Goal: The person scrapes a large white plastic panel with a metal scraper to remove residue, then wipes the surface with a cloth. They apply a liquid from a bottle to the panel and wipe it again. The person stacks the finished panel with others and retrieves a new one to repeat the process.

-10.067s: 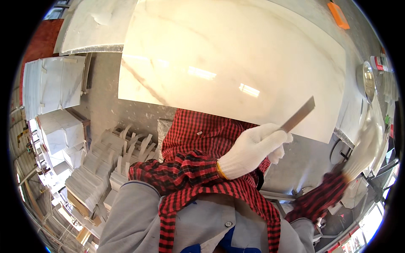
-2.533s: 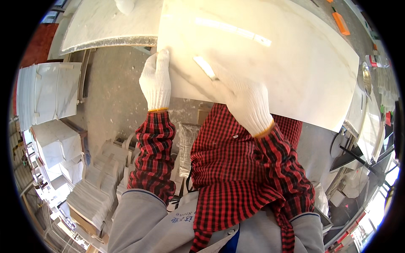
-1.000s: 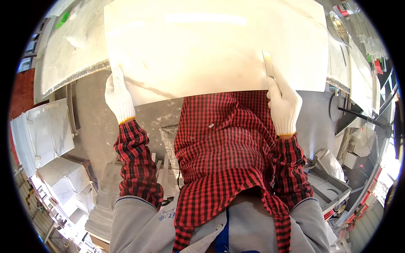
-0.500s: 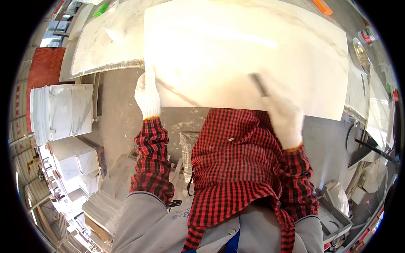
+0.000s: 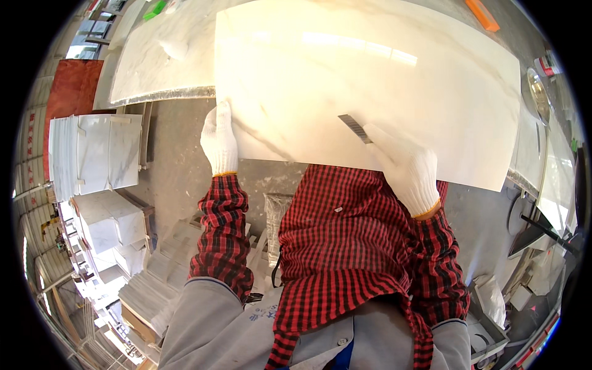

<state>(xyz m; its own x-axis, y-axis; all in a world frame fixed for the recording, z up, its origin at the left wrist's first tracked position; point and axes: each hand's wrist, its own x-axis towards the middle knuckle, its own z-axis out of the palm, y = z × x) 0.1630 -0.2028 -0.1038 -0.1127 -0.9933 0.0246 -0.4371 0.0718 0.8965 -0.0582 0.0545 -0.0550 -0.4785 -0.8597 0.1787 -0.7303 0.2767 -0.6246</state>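
Observation:
A large white slab (image 5: 296,86) with faint grey-brown veins and a glossy surface lies in front of me, its near edge reaching out over my apron. At its near left corner, my left hand (image 5: 220,139) in a white knitted glove grips the edge, thumb on top and the other fingers hidden. My right hand (image 5: 407,166), gloved alike, is closed on a thin dark grey strip (image 5: 354,128), like a flat blade with fine lines across it. The strip sits over the slab near its front edge; whether it touches the surface I cannot tell.
Under the slab is a stone-topped bench (image 5: 160,74). A green block (image 5: 154,10) and an orange block (image 5: 481,15) lie at the far side. Stacked white slabs (image 5: 95,154) stand at left. A round metal dish (image 5: 538,95) is at far right.
My right hand has moved left over the slab with the dark strip, which now shows sharper. My left hand keeps its hold on the corner. The whole view has shifted slightly.

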